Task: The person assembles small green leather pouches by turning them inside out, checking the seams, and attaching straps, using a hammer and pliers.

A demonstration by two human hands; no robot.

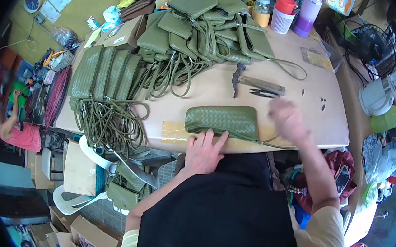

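Note:
A green woven-pattern leather pouch [222, 118] lies flat near the table's front edge. My left hand [204, 152] rests against its near edge, fingers stretched out and apart over the zipper side. From the pouch's right end a thin green strap [274, 144] trails toward my right forearm. My right hand [286, 120] is raised to the right of the pouch, blurred by motion. Its fingers look curled closed, and I cannot make out what is in them. Just beyond it lie black thread snips [262, 93] and a hammer [259, 84] with a wooden handle.
A heap of green pouches [207, 29] covers the back of the table [322, 116]. A row of strapped pouches [105, 74] stands at left. A purple bottle [307, 15] and a red-lidded cup [282, 17] stand behind. Another person [16, 127] is at far left.

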